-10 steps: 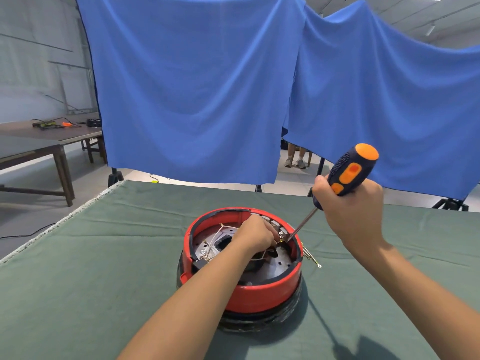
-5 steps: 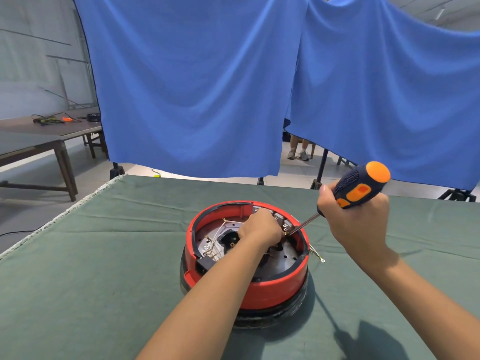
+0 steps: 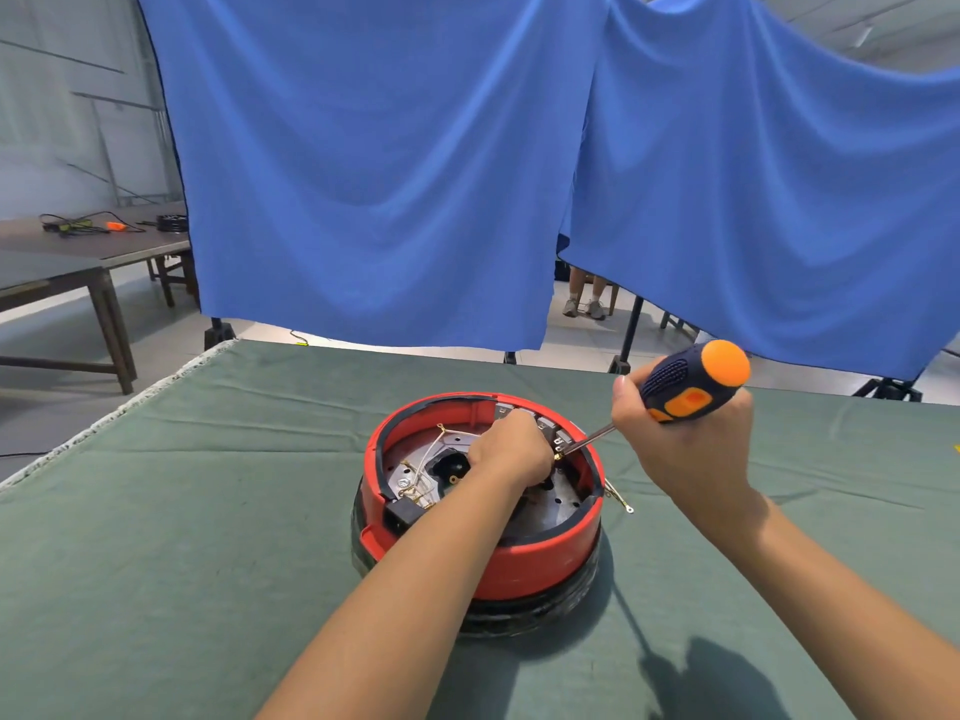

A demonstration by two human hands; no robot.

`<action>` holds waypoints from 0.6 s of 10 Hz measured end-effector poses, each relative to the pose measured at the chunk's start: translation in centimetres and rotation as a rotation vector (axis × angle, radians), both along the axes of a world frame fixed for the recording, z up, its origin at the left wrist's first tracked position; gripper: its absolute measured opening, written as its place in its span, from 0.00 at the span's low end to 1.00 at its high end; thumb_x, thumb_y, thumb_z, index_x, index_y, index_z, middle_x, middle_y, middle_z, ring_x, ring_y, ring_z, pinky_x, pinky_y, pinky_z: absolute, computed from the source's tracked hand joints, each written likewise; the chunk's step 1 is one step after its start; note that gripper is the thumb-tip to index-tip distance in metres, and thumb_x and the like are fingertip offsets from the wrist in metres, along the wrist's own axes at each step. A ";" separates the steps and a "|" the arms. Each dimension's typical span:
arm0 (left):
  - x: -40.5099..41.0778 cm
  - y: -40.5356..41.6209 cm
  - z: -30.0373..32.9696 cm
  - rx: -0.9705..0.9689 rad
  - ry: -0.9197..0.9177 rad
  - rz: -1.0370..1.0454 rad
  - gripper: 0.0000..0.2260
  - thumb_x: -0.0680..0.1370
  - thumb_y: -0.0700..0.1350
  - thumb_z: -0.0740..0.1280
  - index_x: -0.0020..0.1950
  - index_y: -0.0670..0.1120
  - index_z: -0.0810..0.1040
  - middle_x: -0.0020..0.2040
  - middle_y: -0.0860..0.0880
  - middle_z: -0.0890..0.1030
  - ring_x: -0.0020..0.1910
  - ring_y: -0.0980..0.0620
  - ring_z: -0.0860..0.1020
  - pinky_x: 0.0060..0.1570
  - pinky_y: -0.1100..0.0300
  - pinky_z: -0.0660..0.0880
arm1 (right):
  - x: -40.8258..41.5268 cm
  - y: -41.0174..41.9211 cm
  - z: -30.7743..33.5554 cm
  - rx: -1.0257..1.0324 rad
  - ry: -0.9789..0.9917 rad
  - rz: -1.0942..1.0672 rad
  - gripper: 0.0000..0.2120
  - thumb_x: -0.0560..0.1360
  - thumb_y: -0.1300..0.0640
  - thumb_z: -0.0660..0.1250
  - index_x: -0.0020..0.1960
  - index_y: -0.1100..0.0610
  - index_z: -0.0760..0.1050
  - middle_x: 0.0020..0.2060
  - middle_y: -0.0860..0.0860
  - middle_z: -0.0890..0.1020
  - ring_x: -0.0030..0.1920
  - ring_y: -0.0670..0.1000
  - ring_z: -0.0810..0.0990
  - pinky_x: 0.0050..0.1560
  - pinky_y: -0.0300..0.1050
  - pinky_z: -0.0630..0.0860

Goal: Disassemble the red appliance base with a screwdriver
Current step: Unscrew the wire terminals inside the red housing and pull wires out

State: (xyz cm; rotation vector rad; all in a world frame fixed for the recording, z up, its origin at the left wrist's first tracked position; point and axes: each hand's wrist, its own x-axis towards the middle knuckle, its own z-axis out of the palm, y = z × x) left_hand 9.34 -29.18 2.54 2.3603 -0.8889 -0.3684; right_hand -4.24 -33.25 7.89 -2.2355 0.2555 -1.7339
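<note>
Near the middle of the green-covered surface, the red appliance base is sitting opened, internals facing up. Left hand is reaching inside, fingers curled; its hold cannot be told. Right hand is gripping the screwdriver, tip angling into the far-right rim.

Green cloth-covered table, wrinkly, frayed along the left edge. Sitting on it around the middle: red appliance base, plus a loose wire just right.
</note>
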 end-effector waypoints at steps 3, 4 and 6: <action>-0.1 0.2 0.2 0.008 -0.006 -0.027 0.10 0.76 0.42 0.65 0.56 0.45 0.80 0.54 0.45 0.82 0.55 0.44 0.79 0.54 0.51 0.75 | 0.4 -0.4 0.3 -0.079 0.016 -0.045 0.18 0.68 0.51 0.63 0.26 0.63 0.70 0.18 0.54 0.72 0.21 0.56 0.72 0.23 0.44 0.73; -0.1 0.2 0.1 0.008 -0.009 -0.018 0.11 0.76 0.42 0.66 0.57 0.46 0.80 0.54 0.46 0.82 0.55 0.44 0.79 0.54 0.51 0.75 | 0.8 -0.7 0.7 -0.037 -0.033 -0.071 0.20 0.68 0.51 0.61 0.26 0.66 0.69 0.19 0.58 0.71 0.23 0.57 0.71 0.25 0.47 0.69; -0.1 0.1 0.0 0.000 -0.004 -0.006 0.12 0.76 0.43 0.65 0.59 0.46 0.79 0.56 0.46 0.81 0.57 0.45 0.78 0.53 0.53 0.74 | 1.0 -2.0 1.1 0.127 -0.072 -0.096 0.21 0.67 0.47 0.59 0.26 0.65 0.68 0.20 0.60 0.72 0.30 0.54 0.72 0.29 0.36 0.63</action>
